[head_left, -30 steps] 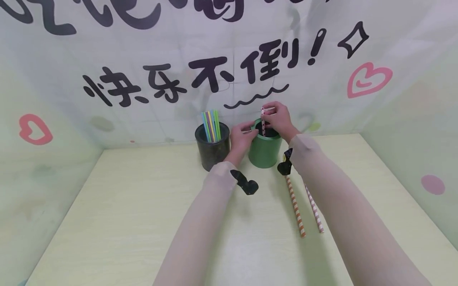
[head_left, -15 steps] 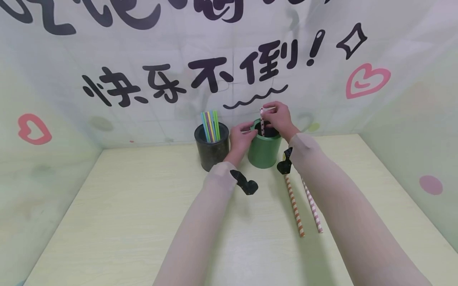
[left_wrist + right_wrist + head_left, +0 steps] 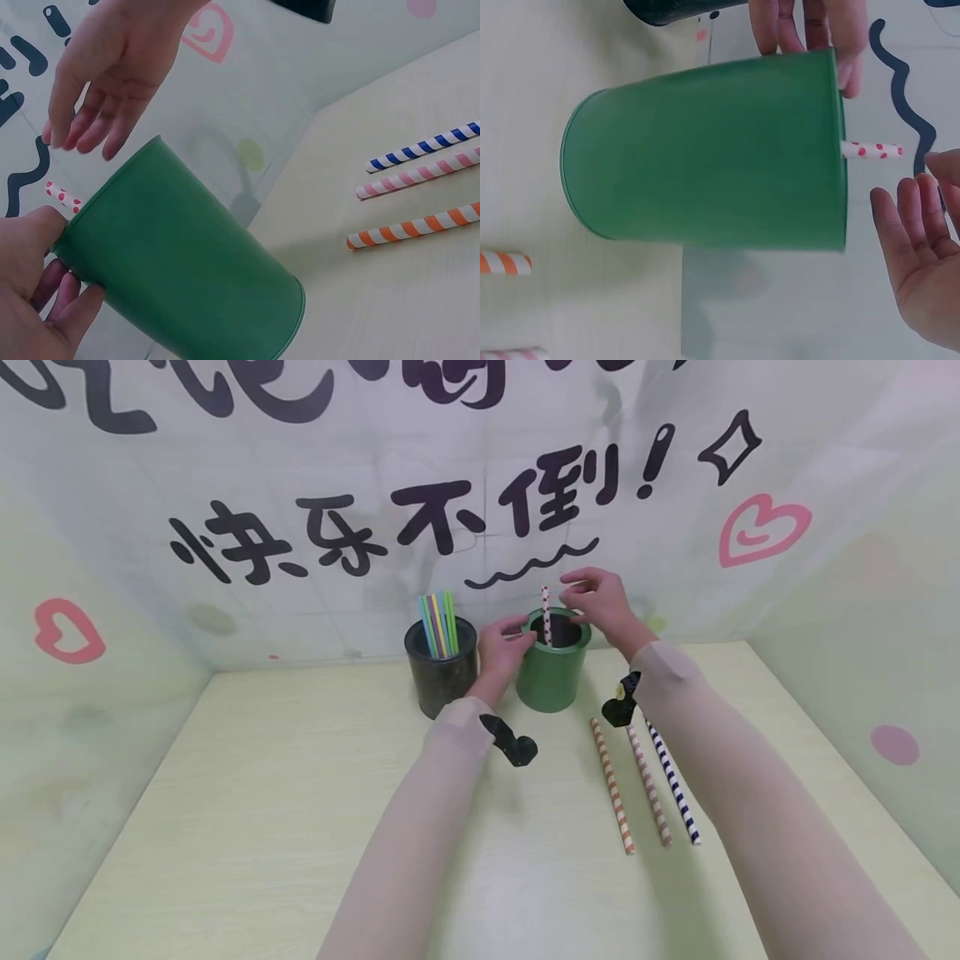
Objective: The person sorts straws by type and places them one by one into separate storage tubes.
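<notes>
A green cup (image 3: 550, 681) stands upright on the table, and my left hand (image 3: 501, 656) pinches its left rim between thumb and fingers. Inside it leans a white paper straw with red dots (image 3: 546, 610), its top poking above the rim. My right hand (image 3: 602, 606) is just right of that straw, above the cup's right rim. In the right wrist view a gap shows between the straw's end and the right hand's loosely bent fingers (image 3: 900, 232), which hold nothing. The straw's lower end is hidden in the cup.
A black cup (image 3: 441, 689) with several thin coloured straws (image 3: 442, 627) stands left of my left hand. Orange-striped (image 3: 613, 789), pink-striped (image 3: 649, 789) and blue-striped (image 3: 675, 785) paper straws lie at the front right. A printed wall cloth (image 3: 330, 618) rises behind.
My right hand has let go of the dotted straw and moved slightly right. The straw stays in the green cup, and the blue-striped straw has come into view. My left hand keeps its hold.
</notes>
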Action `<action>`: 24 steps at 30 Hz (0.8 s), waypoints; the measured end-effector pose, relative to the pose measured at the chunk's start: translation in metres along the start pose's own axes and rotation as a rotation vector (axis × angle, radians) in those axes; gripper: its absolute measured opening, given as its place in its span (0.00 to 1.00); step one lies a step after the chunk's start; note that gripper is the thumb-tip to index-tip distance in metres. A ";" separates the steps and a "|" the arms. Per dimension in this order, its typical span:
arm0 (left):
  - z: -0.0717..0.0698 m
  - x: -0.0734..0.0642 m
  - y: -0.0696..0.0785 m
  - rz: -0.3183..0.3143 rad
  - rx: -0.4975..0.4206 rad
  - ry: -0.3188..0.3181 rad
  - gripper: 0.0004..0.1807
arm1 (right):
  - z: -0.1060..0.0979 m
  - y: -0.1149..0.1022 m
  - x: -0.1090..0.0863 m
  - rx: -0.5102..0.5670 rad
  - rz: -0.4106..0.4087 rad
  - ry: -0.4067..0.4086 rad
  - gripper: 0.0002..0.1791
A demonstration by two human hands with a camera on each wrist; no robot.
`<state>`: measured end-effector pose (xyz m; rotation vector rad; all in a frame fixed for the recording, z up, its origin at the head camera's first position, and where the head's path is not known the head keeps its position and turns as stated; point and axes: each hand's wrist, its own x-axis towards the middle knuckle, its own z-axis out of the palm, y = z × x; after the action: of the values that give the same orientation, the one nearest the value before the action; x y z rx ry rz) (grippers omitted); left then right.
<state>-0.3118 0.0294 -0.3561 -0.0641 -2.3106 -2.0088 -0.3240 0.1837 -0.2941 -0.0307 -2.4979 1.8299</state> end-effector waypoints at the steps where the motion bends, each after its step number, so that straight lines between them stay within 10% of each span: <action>1: 0.000 0.000 0.000 -0.004 -0.001 -0.001 0.17 | -0.003 0.000 -0.002 -0.006 -0.003 -0.004 0.19; 24: 0.002 0.001 -0.001 -0.017 -0.011 0.018 0.17 | -0.085 0.091 -0.059 -0.113 0.129 -0.178 0.25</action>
<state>-0.3126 0.0317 -0.3573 -0.0266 -2.2974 -2.0215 -0.2620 0.2894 -0.3572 -0.0351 -2.7809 1.8090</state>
